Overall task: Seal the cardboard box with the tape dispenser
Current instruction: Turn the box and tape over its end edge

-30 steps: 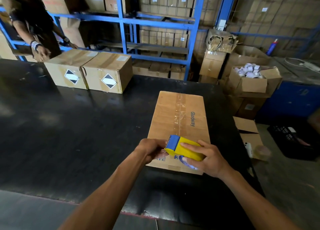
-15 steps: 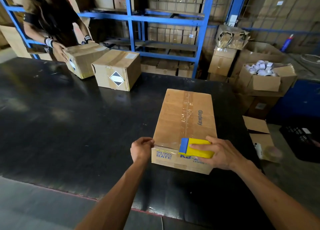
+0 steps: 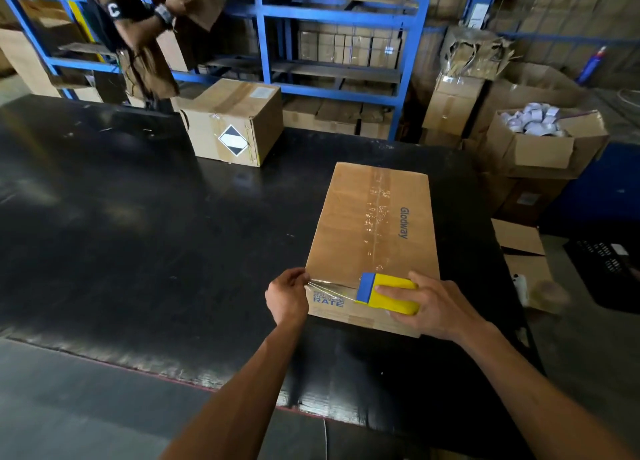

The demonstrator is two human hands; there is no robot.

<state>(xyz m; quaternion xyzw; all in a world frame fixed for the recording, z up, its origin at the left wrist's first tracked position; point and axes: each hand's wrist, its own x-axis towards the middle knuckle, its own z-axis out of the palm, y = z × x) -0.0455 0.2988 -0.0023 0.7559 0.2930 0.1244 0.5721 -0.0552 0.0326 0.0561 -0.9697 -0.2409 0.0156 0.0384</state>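
A long cardboard box (image 3: 349, 224) lies on the black table (image 3: 138, 251), with clear tape running down its top seam. My right hand (image 3: 433, 307) grips the yellow and blue tape dispenser (image 3: 388, 291) at the box's near edge. My left hand (image 3: 287, 295) pinches the free end of the clear tape (image 3: 329, 286) at the box's near left corner. The tape stretches from my left fingers to the dispenser, across the near edge of the box.
Another sealed box (image 3: 232, 121) with a diamond label stands at the table's far side. A person (image 3: 138, 36) behind it lifts a box by the blue shelving (image 3: 329, 16). An open carton of white rolls (image 3: 540, 137) and stacked boxes stand at the right.
My hands have drawn apart, pulling a strip of tape out between them along the box's near edge. The person behind has lifted one of the two far boxes off the table.
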